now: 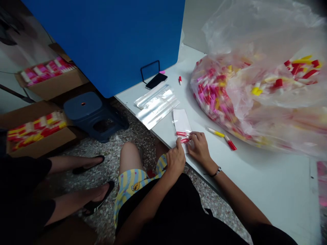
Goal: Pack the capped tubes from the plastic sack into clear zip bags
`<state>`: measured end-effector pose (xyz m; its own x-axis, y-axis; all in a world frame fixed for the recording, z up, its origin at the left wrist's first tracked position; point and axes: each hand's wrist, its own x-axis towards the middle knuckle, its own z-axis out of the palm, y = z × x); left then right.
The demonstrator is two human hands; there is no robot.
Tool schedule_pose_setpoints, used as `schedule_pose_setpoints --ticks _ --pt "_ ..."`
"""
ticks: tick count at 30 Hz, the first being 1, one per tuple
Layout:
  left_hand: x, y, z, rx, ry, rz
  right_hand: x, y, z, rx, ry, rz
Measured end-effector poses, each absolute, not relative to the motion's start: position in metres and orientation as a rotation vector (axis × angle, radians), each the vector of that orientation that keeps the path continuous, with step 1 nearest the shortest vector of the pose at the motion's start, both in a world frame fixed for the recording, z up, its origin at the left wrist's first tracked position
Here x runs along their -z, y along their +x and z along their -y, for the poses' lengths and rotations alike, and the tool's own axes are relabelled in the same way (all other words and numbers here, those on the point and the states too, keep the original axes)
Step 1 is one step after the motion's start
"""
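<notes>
A clear packet [182,119] with a white backing is held at the table's [270,183] near edge, its lower end beside that edge. Two red sticks [183,134] are seen across its lower part; whether they are fully inside the film cannot be told. The packet's right side is pinched by the bent fingers of the right hand [199,148]. The left hand [176,158] is curled at the lower left of the packet, its index finger extended toward the red sticks; whether anything is gripped by it cannot be told.

Shiny clear sleeves [157,105] are laid along the near edge, toward the left corner. Behind them, a phone [156,80] is placed beside a blue panel [122,41]. A yellow-and-white marker [215,132] and a red-and-white marker [230,143] are set end to end right of the hands. Toward the far edge, a large plastic bag [224,112] is filled with coloured pieces.
</notes>
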<state>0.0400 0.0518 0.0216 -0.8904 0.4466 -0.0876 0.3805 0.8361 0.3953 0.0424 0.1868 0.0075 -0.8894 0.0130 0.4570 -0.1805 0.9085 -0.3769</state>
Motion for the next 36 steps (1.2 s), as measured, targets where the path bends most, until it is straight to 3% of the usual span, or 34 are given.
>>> schedule_pose_setpoints --ticks 11,19,25,36 --pt "-0.029 0.021 -0.028 -0.587 0.477 -2.968 -0.011 0.038 -0.209 -0.733 0.179 2.739" --pt "-0.036 -0.008 -0.042 -0.585 1.193 -2.977 -0.005 0.046 -0.191 -1.040 -0.107 2.617" --pt "-0.027 -0.032 -0.051 -0.589 1.477 -2.748 -0.008 0.048 -0.190 -1.014 -0.041 2.588" --pt "-0.032 -0.026 -0.065 -0.590 1.216 -2.931 -0.008 0.053 -0.186 -0.938 0.114 2.594"
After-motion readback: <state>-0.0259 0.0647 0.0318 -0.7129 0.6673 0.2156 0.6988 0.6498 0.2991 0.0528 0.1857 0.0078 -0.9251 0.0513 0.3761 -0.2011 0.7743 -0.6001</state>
